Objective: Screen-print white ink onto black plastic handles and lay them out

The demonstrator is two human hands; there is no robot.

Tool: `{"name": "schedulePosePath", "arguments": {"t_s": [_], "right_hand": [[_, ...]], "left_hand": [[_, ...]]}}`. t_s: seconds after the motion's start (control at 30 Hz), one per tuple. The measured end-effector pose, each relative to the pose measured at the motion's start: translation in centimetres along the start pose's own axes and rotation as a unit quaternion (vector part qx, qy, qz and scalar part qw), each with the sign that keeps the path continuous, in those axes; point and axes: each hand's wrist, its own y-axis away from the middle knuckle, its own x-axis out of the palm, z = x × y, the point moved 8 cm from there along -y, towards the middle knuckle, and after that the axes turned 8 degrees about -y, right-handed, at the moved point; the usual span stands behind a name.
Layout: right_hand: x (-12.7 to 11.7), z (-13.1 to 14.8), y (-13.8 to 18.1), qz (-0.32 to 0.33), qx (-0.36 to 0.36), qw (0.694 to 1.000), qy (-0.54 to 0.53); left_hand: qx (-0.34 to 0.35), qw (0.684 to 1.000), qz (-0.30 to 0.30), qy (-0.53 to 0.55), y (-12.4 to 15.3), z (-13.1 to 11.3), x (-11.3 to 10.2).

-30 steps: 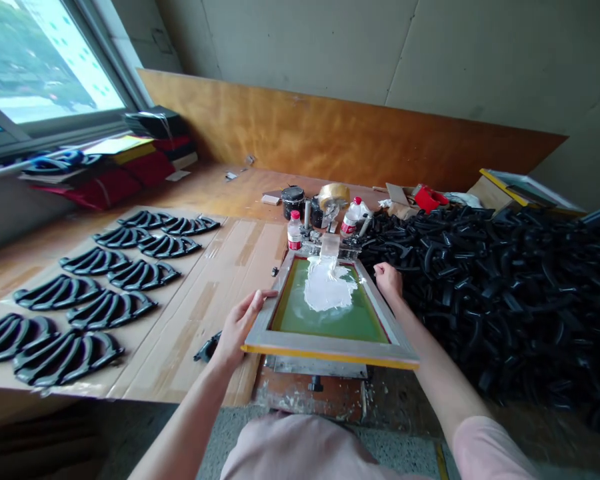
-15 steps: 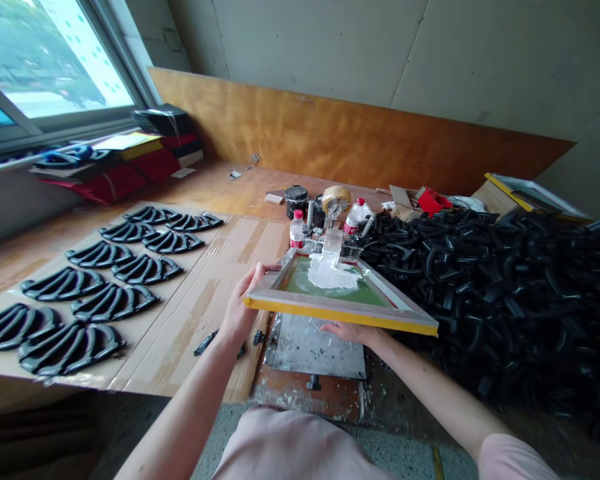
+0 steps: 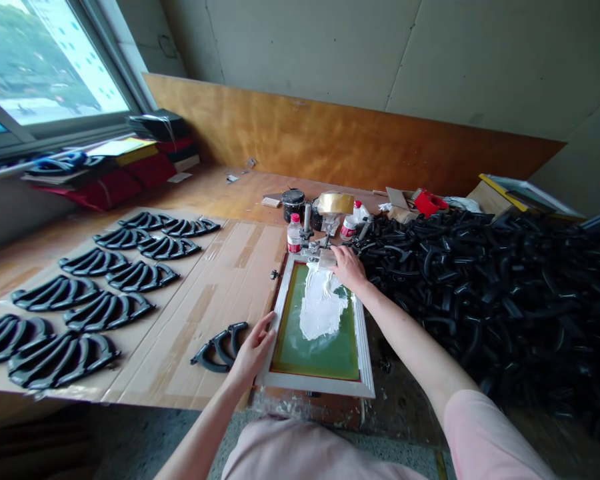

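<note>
A screen printing frame (image 3: 370,373) with green mesh lies flat in front of me, and thick white ink (image 3: 325,310) is spread over the upper part of the mesh. At the frame's left edge, my left hand (image 3: 254,348) is closed on the rim with its fingertips. My right hand (image 3: 349,268) grips a pale squeegee (image 3: 327,259) at the far end of the ink. Just left of my left hand, a black ribbed fan-shaped part (image 3: 219,350) rests on the cardboard. The plate seen earlier beneath the frame is covered.
Rows of similar black parts (image 3: 107,307) lie on the cardboard sheet (image 3: 180,347) at left. A large heap of black pieces (image 3: 460,287) covers the right side. Behind the frame stand a red-capped bottle (image 3: 294,233), a black tub (image 3: 293,205) and a tape roll (image 3: 335,203).
The frame has come down from a raised tilt to flat. My right hand has moved from below the frame up to the squeegee. My left hand has lowered with the rim.
</note>
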Motion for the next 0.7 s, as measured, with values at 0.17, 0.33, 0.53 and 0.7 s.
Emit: {"name": "schedulePosePath", "arguments": {"t_s": [0.17, 0.33, 0.53, 0.7], "right_hand": [[3.4, 0.9, -0.6, 0.097, 0.026, 0.994, 0.036], [4.0, 3.0, 3.9, 0.137, -0.080, 0.987, 0.012], [2.5, 4.8, 6.9, 0.206, -0.207, 0.955, -0.042], [2.7, 4.3, 6.6, 0.121, -0.140, 0.982, -0.025]], "left_hand": [[0.004, 1.000, -0.017, -0.017, -0.8, 1.8, 0.0], [-0.008, 1.000, -0.012, -0.003, -0.8, 2.0, 0.1], [-0.010, 1.000, -0.010, 0.008, -0.8, 2.2, 0.1], [-0.015, 1.000, -0.011, 0.017, -0.7, 2.0, 0.1]]}}
